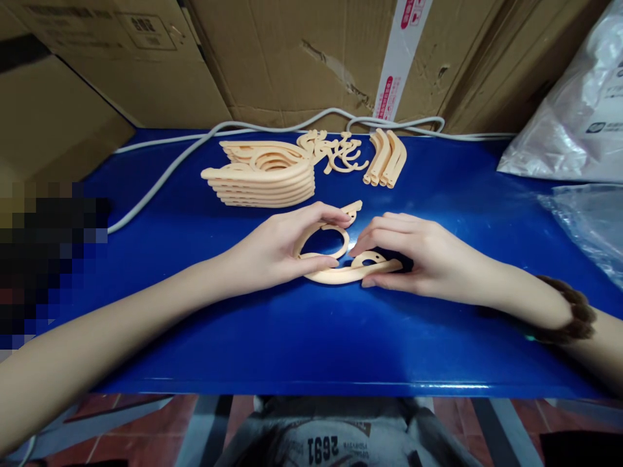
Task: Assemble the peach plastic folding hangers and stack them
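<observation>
A beige plastic folding hanger [333, 277], with a ring-shaped middle and curved arms, lies over the blue table in front of me. My left hand [299, 243] grips its left side, thumb along the near arm and fingers over the far side. At the right end of the near arm, my right hand [403, 253] has its thumb against the near edge and its fingers curled over the far side. Part of the hanger is hidden under both hands. Behind it stands a stack of similar hanger pieces [263, 185].
Loose beige hooks [343, 155] and several short curved arms [387, 159] lie at the back of the blue table [292, 344]. A white cable [160, 194] runs along the rear and left. Cardboard boxes [292, 65] form the back wall. Clear plastic bags [569, 123] lie at the right.
</observation>
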A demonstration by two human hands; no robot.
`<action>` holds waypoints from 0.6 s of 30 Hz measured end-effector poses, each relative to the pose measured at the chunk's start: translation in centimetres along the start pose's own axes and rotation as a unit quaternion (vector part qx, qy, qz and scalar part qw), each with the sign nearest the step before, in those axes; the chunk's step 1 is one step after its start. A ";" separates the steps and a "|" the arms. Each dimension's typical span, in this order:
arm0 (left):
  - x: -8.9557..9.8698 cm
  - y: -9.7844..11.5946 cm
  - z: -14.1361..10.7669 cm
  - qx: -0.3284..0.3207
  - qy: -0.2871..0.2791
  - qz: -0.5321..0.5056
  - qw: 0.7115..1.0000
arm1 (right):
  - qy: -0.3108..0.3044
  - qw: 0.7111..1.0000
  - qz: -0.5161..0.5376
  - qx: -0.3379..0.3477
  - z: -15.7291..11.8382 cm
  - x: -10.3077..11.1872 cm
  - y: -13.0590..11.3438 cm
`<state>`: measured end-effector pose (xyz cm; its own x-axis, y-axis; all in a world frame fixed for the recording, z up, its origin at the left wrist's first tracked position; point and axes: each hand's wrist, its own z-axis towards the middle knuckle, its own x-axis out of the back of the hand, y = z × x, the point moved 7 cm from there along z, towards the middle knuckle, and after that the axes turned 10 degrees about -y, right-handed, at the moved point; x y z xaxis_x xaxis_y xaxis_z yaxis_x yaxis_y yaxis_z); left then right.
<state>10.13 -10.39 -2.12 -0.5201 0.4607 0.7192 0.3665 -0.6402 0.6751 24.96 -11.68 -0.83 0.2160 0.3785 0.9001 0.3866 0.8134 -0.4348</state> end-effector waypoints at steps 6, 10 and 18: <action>-0.1 0.2 0.1 -0.011 -0.013 -0.011 1.000 | -0.003 1.000 -0.008 -0.005 0.0 0.1 0.2; -0.2 0.3 0.1 -0.015 -0.016 -0.008 1.000 | 0.004 1.000 -0.007 0.004 0.0 0.1 0.1; -0.2 0.5 0.0 -0.008 -0.023 0.001 1.000 | 0.000 0.997 -0.076 -0.002 0.0 0.1 0.2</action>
<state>10.38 -10.78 -1.95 -0.4829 0.4872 0.7276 0.3546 -0.6510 0.6712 25.09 -11.46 -0.85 0.1546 0.2509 0.9556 0.4190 0.8593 -0.2934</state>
